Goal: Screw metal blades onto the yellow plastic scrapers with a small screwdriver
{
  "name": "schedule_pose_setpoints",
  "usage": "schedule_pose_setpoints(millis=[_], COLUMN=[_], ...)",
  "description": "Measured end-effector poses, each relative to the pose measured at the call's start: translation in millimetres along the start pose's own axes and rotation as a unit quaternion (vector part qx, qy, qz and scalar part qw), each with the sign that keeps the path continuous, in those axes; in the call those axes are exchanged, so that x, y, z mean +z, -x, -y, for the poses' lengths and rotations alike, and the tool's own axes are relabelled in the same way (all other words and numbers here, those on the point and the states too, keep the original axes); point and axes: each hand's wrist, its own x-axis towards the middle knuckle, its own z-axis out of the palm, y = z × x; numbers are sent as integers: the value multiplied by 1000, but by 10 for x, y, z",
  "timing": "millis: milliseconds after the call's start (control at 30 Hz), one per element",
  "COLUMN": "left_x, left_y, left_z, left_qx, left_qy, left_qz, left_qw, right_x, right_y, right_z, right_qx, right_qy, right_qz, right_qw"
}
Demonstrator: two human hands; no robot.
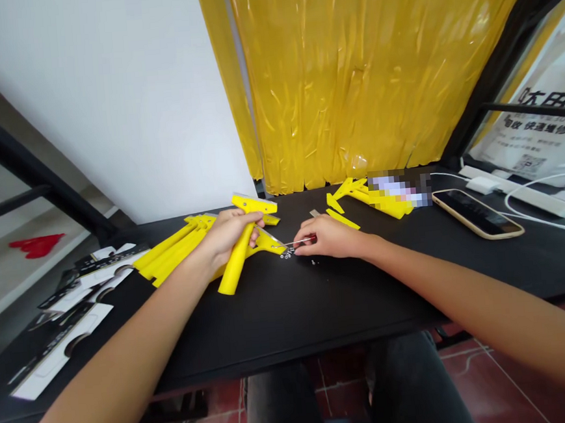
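Observation:
My left hand (pixel 229 232) is closed around a yellow scraper (pixel 234 269), whose handle slants down toward the table's front and whose wide head points away from me. In my right hand (pixel 331 237) is a thin screwdriver (pixel 298 241); its metal shaft points left and a bit of red handle shows between the fingers. The shaft's tip is near the corner of another yellow scraper head (pixel 269 242) lying by my left hand; I cannot tell if they touch. Small screws (pixel 288 254) lie in a little heap under the shaft. A thin metal blade (pixel 314 213) lies behind my right hand.
More yellow scrapers (pixel 168 253) are piled at left, beside black-and-white cardboard sleeves (pixel 63 352). Loose yellow parts (pixel 354 189) lie at the back. A phone (pixel 478 212), white cables and a power strip (pixel 520 189) are at right. Yellow plastic strips (pixel 351 89) hang behind the table.

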Motion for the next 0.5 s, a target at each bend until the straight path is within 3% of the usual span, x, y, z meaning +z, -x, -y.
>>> schedule_pose_setpoints(millis=[233,500], left_x=[68,58], left_y=[16,-40], left_z=[40,92], left_qx=[-37,-17], left_qy=[66,51], left_qz=[55,30], left_qw=[996,998], right_x=[85,116], right_y=[-3,-19], right_z=[-22,-11], right_qx=[-14,-23], right_qy=[-40,-38], right_qz=[2,10], right_qw=[999,999])
